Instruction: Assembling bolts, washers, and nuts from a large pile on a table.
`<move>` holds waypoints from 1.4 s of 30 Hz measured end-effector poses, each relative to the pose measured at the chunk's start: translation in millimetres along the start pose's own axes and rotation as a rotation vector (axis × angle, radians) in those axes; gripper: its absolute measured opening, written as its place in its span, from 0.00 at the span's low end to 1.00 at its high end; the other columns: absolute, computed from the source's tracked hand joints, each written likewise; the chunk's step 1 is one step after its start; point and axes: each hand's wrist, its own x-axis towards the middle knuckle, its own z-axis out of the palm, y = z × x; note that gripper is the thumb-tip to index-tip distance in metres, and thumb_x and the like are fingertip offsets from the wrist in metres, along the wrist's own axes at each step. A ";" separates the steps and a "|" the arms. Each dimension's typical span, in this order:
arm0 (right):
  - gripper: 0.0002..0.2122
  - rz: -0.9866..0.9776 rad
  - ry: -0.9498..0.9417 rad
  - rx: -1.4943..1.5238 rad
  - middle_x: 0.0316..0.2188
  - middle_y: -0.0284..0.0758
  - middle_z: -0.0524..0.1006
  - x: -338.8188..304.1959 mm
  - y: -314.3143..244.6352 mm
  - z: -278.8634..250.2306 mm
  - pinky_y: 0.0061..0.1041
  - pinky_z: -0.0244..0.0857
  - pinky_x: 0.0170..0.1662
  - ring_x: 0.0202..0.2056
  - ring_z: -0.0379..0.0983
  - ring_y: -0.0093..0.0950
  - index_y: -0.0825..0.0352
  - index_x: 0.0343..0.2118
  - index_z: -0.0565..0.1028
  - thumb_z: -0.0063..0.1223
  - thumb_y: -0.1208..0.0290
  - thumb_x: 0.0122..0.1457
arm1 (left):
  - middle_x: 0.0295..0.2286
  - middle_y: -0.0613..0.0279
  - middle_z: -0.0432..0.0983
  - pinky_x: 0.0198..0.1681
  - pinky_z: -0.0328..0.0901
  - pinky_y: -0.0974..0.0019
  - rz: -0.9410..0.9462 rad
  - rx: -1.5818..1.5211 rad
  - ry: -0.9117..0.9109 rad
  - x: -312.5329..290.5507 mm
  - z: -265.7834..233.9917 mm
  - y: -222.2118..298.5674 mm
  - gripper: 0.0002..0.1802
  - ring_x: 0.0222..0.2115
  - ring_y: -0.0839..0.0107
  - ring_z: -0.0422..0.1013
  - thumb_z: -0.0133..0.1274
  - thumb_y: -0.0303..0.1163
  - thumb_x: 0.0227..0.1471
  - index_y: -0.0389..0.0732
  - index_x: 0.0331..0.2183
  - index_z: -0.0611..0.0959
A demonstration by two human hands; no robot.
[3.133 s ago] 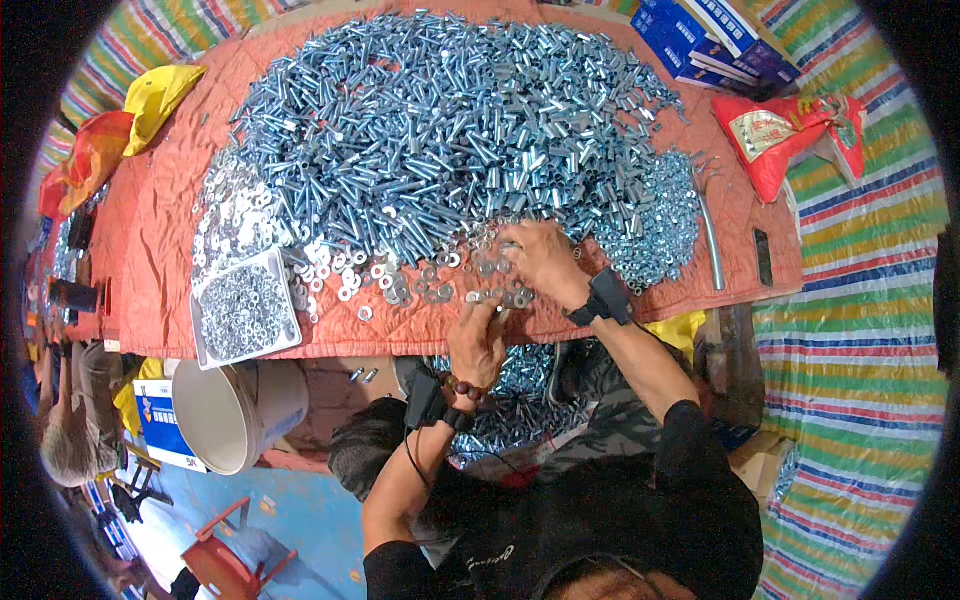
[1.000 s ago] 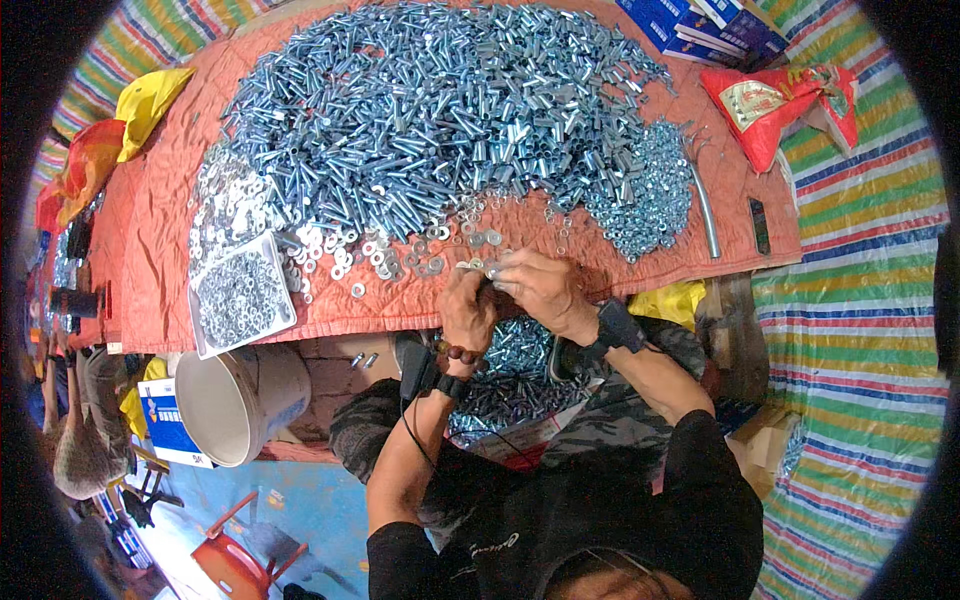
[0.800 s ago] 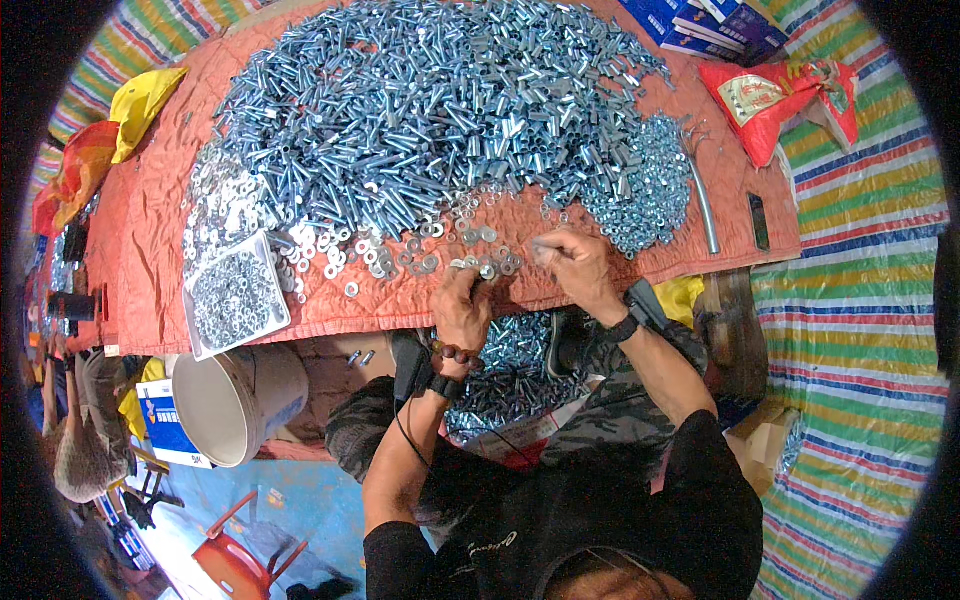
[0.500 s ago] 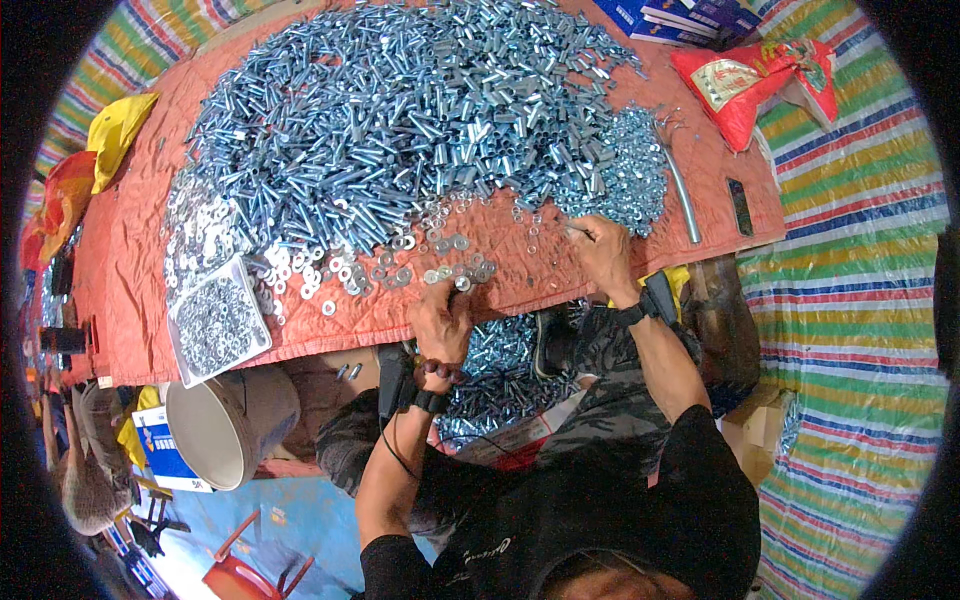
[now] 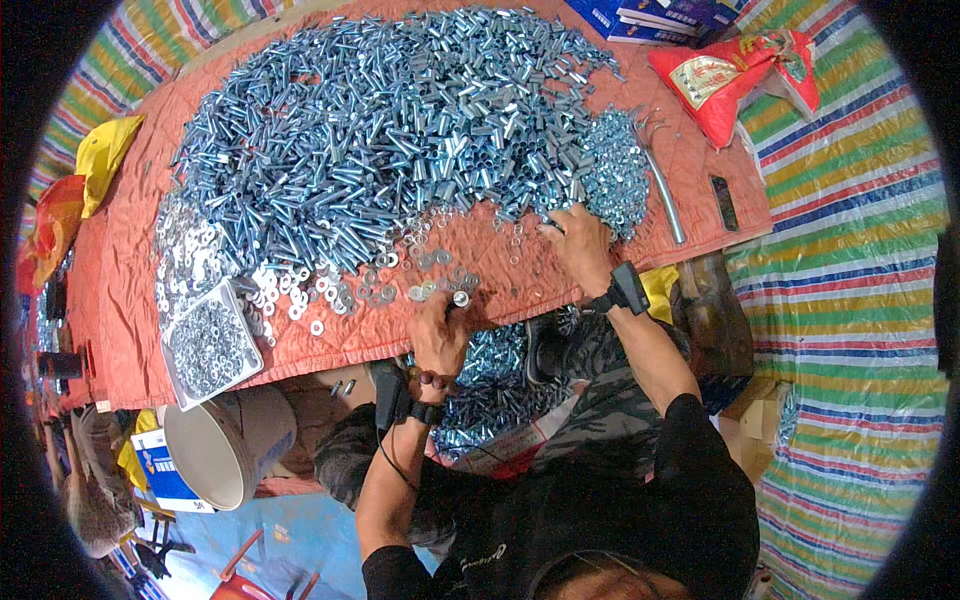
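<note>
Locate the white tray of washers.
In the head view, the white tray of washers sits at the table's near left edge on the orange cloth, just above the white bucket.

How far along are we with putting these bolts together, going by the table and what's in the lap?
Done: a heap of finished pieces lies in the lap below the table edge. In hand: the left hand sits by the loose washers, gripping something too small to tell; the right hand reaches into the small nuts. Left: the big pile of bolts and sleeves covers most of the red cloth, so most remains.
</note>
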 end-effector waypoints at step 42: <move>0.12 -0.212 -0.202 0.591 0.24 0.40 0.73 -41.6 -110.7 23.8 0.35 0.64 0.29 0.26 0.72 0.37 0.68 0.26 0.72 0.61 0.64 0.51 | 0.24 0.45 0.73 0.30 0.64 0.52 0.049 -0.021 -0.003 -1.4 -0.8 -10.6 0.15 0.27 0.44 0.70 0.57 0.25 0.37 0.36 0.33 0.76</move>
